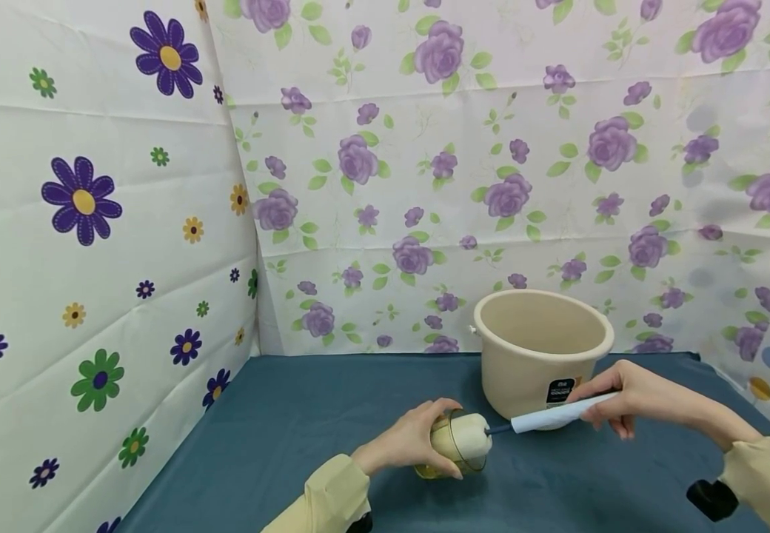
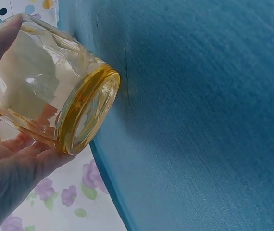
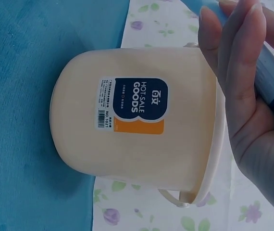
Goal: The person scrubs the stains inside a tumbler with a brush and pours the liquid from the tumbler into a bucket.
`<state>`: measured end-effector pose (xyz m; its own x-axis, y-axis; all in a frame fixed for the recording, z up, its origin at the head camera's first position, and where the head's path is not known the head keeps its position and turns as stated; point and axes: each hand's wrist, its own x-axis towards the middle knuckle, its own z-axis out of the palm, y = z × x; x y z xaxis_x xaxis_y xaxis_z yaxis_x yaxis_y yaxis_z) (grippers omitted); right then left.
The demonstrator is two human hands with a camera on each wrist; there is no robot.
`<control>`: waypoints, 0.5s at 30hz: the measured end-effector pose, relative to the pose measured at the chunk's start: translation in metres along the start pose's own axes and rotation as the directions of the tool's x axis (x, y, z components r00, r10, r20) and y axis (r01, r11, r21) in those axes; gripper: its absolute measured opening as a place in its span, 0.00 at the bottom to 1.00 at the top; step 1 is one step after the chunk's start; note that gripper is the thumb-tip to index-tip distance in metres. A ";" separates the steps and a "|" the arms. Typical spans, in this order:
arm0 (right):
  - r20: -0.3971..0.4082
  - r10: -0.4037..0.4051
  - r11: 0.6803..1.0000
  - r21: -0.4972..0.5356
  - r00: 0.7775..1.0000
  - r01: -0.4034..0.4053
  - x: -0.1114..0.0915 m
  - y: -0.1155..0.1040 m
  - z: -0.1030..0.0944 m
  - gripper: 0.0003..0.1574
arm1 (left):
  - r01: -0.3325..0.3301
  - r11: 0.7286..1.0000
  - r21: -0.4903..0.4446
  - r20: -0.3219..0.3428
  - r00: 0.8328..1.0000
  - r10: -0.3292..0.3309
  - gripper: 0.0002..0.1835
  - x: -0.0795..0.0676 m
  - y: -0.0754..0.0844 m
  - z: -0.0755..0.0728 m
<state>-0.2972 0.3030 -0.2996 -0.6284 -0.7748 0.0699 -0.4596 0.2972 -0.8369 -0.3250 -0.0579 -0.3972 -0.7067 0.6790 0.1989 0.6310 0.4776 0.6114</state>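
Observation:
My left hand (image 1: 406, 438) grips a clear amber drinking glass (image 2: 86, 108), which is tipped on its side above the table with its mouth toward the right. A cup brush with a white sponge head (image 1: 473, 435) pokes into that mouth, part of the sponge bulging out past the rim. Its dark neck runs into a light blue handle (image 1: 551, 416), which my right hand (image 1: 645, 400) holds between thumb and fingers. In the left wrist view the thick amber base of the glass faces the camera, and the pale sponge shows blurred through the wall.
Just behind the right hand stands a beige plastic bucket (image 1: 511, 370) with a dark label (image 3: 142, 98) on its side. A dark blue cloth (image 1: 292, 414) covers the table. Flower-patterned sheets (image 1: 385, 185) hang at the back and left.

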 end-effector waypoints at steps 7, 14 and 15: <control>-0.026 0.015 1.000 -0.002 1.000 -0.015 0.000 -0.001 -0.001 0.18 | -0.012 1.000 0.014 -0.001 1.000 0.012 0.43 0.000 0.000 0.000; -0.024 0.021 1.000 -0.008 0.999 -0.021 -0.002 0.001 -0.003 0.17 | -0.012 1.000 0.012 0.001 1.000 0.012 0.43 -0.001 0.000 -0.001; -0.024 0.029 1.000 -0.011 0.999 -0.029 -0.002 0.002 -0.003 0.17 | -0.010 1.000 0.010 0.003 1.000 0.010 0.43 -0.001 0.000 -0.001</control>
<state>-0.2986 0.3065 -0.2994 -0.6559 -0.7526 0.0586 -0.4481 0.3257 -0.8326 -0.3251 -0.0593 -0.3966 -0.6991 0.6856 0.2028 0.6414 0.4760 0.6017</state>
